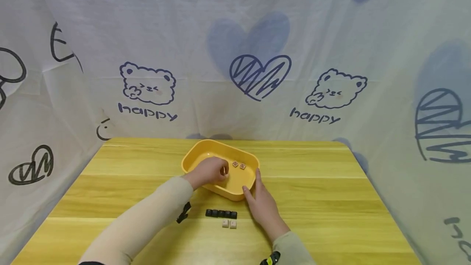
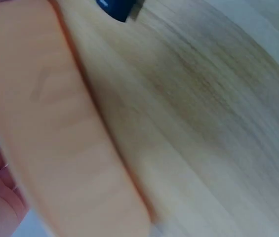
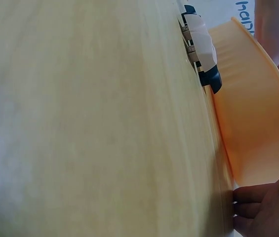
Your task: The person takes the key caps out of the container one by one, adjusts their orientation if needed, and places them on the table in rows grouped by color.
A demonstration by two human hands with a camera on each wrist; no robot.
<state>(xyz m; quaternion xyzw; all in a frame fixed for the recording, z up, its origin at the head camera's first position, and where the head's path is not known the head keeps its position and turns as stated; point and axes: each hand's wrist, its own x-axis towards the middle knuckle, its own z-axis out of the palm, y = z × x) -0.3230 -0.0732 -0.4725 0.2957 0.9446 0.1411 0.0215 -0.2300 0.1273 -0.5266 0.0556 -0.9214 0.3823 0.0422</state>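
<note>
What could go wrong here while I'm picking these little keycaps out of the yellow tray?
The left hand reaches into the yellow tray with fingers curled; a small cap could slip from the pinch. The right hand only rests against the tray's near corner, so the tray may slide. The left sleeve passes close to the row of black keycaps and could knock it askew.

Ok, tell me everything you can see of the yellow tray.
The yellow tray is a shallow rounded-rectangle dish, plastic by its look, with a raised rim. It sits flat on the wooden table, angled to its edges. Two small reddish keycaps lie inside. The left hand reaches into it, fingers curled; the right hand touches its near right corner with straight fingers.
</note>
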